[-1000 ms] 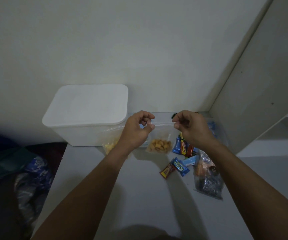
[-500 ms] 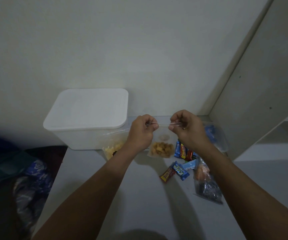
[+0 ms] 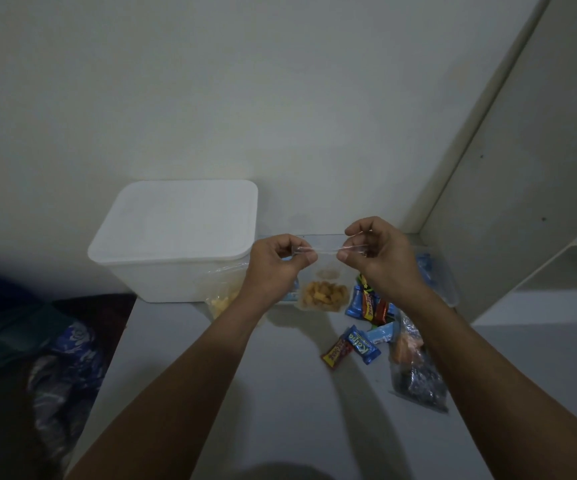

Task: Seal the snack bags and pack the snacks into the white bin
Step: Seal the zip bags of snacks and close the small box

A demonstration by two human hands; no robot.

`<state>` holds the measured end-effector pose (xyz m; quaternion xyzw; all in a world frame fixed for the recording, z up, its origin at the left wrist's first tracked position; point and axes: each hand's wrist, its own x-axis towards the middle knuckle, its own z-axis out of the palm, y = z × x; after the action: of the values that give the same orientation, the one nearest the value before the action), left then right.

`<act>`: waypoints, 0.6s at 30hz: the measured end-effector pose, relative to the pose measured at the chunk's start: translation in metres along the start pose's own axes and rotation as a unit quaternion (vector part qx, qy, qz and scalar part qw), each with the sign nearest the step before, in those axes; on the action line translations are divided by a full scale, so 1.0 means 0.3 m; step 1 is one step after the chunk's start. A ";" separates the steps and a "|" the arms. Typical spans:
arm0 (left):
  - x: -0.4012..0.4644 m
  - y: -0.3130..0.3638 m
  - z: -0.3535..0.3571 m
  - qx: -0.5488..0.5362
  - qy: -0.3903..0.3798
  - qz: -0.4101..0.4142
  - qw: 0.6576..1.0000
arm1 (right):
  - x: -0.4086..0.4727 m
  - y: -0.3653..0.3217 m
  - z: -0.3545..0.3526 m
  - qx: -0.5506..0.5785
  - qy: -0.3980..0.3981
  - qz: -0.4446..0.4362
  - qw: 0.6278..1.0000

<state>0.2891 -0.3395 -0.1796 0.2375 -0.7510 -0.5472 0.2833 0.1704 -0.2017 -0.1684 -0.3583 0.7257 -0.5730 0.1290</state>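
Dark blue patterned cloth point(image 3: 68, 362) lies heaped on the floor at the far left, below the edge of the pale grey table point(image 3: 245, 393). At the table's back left stands the white rectangular plastic bin point(image 3: 162, 275) with its white lid on. Just beside its right corner lies a clear bag of pale yellow snacks point(image 3: 219, 299). The left hand point(image 3: 275, 268) and the right hand point(image 3: 380, 258) are raised above the table, each pinching one end of the top strip of a clear zip bag of orange-brown snacks point(image 3: 321, 296), which hangs between them; the strip is drawn taut from one hand to the other. To the right, small blue and red wrapped candies point(image 3: 363, 344) lie scattered on the table. Near the right forearm lies a clear bag of dark and orange snacks point(image 3: 417, 375).
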 end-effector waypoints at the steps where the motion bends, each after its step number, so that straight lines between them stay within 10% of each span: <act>1: 0.001 0.002 0.001 -0.001 0.001 -0.003 1.000 | 0.001 -0.001 0.001 -0.006 0.006 -0.003 1.000; 18: 0.009 0.037 -0.014 -0.046 0.000 -0.019 0.999 | 0.018 -0.012 0.004 -0.034 -0.009 -0.004 0.999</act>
<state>0.2896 -0.3410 -0.1673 0.2388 -0.7202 -0.5864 0.2835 0.1687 -0.2064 -0.1641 -0.3709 0.7420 -0.5452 0.1210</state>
